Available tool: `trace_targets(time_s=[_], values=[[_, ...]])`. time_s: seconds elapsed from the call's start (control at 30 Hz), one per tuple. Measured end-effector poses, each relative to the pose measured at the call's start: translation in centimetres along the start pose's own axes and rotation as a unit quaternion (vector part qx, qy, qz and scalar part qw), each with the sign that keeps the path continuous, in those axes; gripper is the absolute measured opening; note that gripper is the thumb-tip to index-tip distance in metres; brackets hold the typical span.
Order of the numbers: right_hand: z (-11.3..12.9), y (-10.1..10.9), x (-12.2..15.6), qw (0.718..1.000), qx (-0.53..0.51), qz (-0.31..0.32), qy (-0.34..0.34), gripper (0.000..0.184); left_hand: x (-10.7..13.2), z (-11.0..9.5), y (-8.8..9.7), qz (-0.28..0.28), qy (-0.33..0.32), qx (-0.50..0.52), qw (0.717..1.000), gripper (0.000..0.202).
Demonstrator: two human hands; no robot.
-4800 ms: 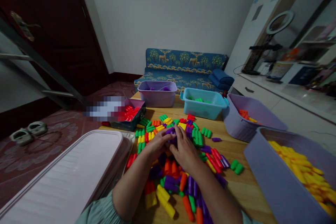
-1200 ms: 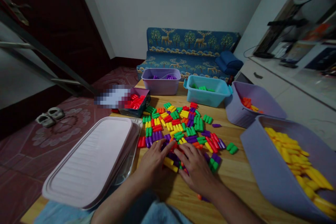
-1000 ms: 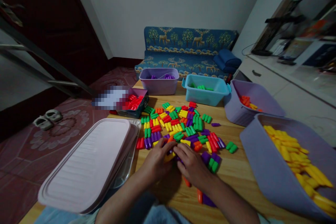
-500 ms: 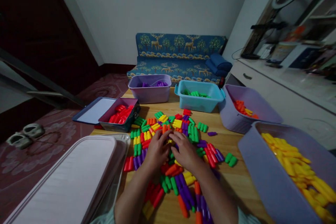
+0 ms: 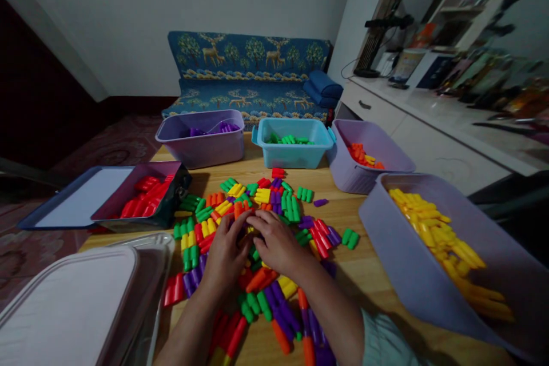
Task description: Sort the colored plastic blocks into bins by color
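My left hand [image 5: 228, 249] and my right hand [image 5: 277, 240] meet over the middle of a spread of coloured plastic pegs [image 5: 291, 207]. The fingers of both are bent, their tips close together. A bit of yellow shows between them, but what they grip is mostly hidden. Around the hands lie red, green, yellow, purple and orange pegs, many joined side by side or end to end. A green pair [image 5: 350, 238] and a single purple peg [image 5: 320, 202] lie apart on the right.
A purple bin [image 5: 201, 151], a turquoise bin [image 5: 295, 156], another purple bin [image 5: 349, 174] and a large bin of yellow pegs [image 5: 398, 274] ring the wooden table. At left are an open tin [image 5: 171, 211] of red pegs and stacked white lids [image 5: 68, 303].
The view has turned right, so everything sits farther left in the picture. Both hands stay together over the pegs, with little visible change in the fingers.
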State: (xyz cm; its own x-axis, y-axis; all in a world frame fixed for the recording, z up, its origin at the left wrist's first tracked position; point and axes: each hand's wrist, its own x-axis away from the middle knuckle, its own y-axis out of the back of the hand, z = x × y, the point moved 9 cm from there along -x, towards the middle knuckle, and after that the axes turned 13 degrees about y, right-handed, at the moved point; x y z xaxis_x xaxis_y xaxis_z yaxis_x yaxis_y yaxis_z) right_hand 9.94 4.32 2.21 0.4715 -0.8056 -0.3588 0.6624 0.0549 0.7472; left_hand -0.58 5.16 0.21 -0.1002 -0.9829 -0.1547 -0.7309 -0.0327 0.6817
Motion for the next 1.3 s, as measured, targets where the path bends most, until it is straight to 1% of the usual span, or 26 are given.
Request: trace_targets(time_s=[0.23, 0.43, 0.5, 0.57, 0.63, 0.73, 0.8, 0.9, 1.03, 1.1, 1.2, 1.3], values=[[0.0, -0.1, 0.0, 1.000, 0.009, 0.006, 0.001, 0.050, 0.1, -0.3, 0.1, -0.004, 0.000, -0.004, 1.000, 0.049], [0.2, -0.2, 0.1, 1.000, 0.010, 0.004, 0.002, 0.049, 0.2, -0.3, 0.2, -0.004, -0.007, 0.002, 1.000, 0.054], [0.3, 0.0, 0.0, 1.000, -0.002, 0.003, 0.006, 0.047, 0.2, -0.2, 0.1, 0.003, -0.010, 0.002, 1.000, 0.051], [0.0, 0.9, -0.1, 1.000, -0.014, -0.008, 0.004, 0.041, 0.2, -0.1, -0.1, 0.008, -0.009, -0.004, 1.000, 0.044], [-1.0, 2.8, 0.0, 0.999, 0.006, -0.044, -0.021, 0.035, 0.2, 0.0, -0.2, 0.010, -0.006, -0.016, 1.000, 0.039], [-3.2, 6.1, 0.7, 0.986, 0.094, -0.106, -0.082, 0.036, 0.2, 0.1, -0.3, 0.013, -0.002, -0.027, 1.000, 0.037], [-4.6, 7.2, 1.2, 0.978, 0.141, -0.106, -0.113, 0.040, 0.2, 0.1, -0.3, 0.014, -0.002, -0.028, 1.000, 0.036], [-6.2, 6.9, 1.9, 0.971, 0.176, -0.061, -0.149, 0.047, 0.3, 0.1, -0.2, 0.011, 0.000, -0.024, 1.000, 0.036], [-6.8, 6.1, 2.3, 0.963, 0.201, -0.025, -0.177, 0.049, 0.3, 0.0, 0.2, 0.008, 0.010, 0.003, 1.000, 0.034], [-6.7, 6.0, 2.2, 0.961, 0.205, -0.020, -0.183, 0.051, 0.3, 0.0, 0.6, 0.000, 0.021, 0.022, 1.000, 0.031], [-7.0, 6.1, 2.3, 0.961, 0.191, -0.023, -0.201, 0.052, 0.3, 0.1, 1.6, -0.031, 0.031, 0.059, 0.997, 0.025], [-7.3, 6.5, 2.4, 0.966, 0.138, -0.056, -0.213, 0.049, 0.4, -0.1, 2.7, -0.061, 0.028, 0.093, 0.993, 0.021]])
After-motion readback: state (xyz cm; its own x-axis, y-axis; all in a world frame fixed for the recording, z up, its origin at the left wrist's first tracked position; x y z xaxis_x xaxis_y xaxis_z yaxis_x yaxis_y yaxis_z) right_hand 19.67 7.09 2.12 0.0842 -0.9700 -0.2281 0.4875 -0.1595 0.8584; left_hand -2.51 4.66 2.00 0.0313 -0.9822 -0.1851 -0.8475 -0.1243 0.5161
